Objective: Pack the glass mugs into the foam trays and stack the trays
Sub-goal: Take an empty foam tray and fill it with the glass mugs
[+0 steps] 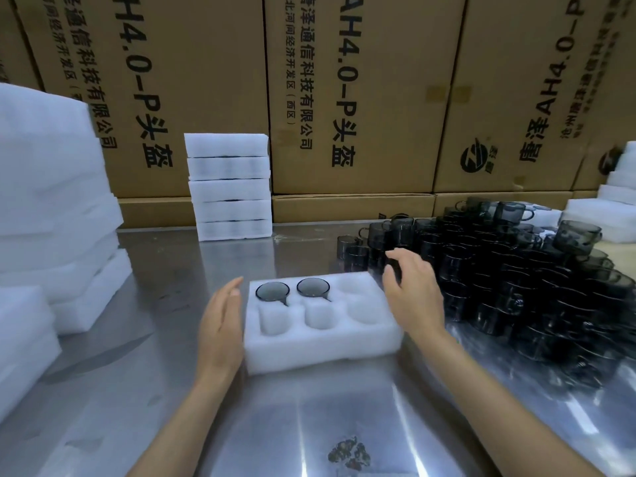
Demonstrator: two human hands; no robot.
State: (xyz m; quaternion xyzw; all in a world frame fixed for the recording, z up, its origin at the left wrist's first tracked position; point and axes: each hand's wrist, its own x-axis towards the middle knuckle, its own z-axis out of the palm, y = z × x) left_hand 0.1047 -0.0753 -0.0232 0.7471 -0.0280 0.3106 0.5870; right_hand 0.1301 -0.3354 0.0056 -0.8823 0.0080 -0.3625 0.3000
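A white foam tray (320, 342) with six round pockets lies on the steel table in front of me. Two dark glass mugs (272, 291) (313, 287) sit in its far left and far middle pockets; the other pockets hold nothing. My left hand (220, 325) lies flat against the tray's left side, fingers straight. My right hand (411, 287) reaches past the tray's right far corner, fingers curved around a dark mug (392, 266) at the edge of a large pile of smoky glass mugs (499, 277). I cannot tell if it grips that mug.
A stack of several foam trays (230, 187) stands at the back centre. Taller foam piles (51, 208) fill the left side, and more foam (605, 215) sits far right. Cardboard boxes (361, 98) wall off the back. A dark stain (349, 454) marks the steel table (172, 390) close to me.
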